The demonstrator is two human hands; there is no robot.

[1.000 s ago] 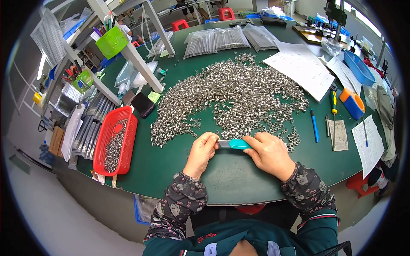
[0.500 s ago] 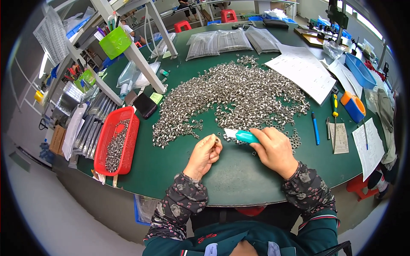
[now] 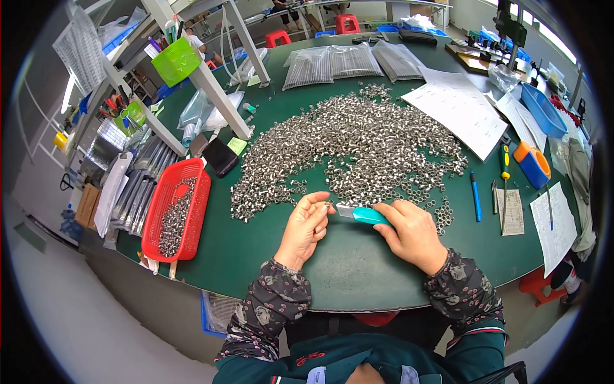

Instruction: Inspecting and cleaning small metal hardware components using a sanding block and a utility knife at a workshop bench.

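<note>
My left hand (image 3: 302, 234) pinches one small metal ring (image 3: 329, 205) between thumb and fingertips, just above the green tabletop. In my right hand (image 3: 414, 237) is a teal-handled cutter knife (image 3: 368, 216), with its short, wide blade pointing left. The blade tip is close to the ring; whether they touch I cannot tell. Beyond both hands spreads a large heap of small shiny metal rings (image 3: 358, 141). A few loose rings (image 3: 443, 216) lie near my right hand. At the left stands a red plastic basket (image 3: 199, 222) with more metal rings in its bottom.
A dark phone (image 3: 219, 157) lies beyond the red basket. Bags of metal tubes (image 3: 355, 62) lie at the back. To the right are paper sheets (image 3: 457, 112), a blue pen (image 3: 475, 197), a yellow-handled screwdriver (image 3: 505, 163) and an orange-and-blue tape roll (image 3: 533, 165). A shelf post (image 3: 220, 102) rises at the left.
My right hand has brought the knife slightly lower, and its blade is turned differently. My left fingers have lifted and spread a little around the ring. The whole view has shifted slightly.
</note>
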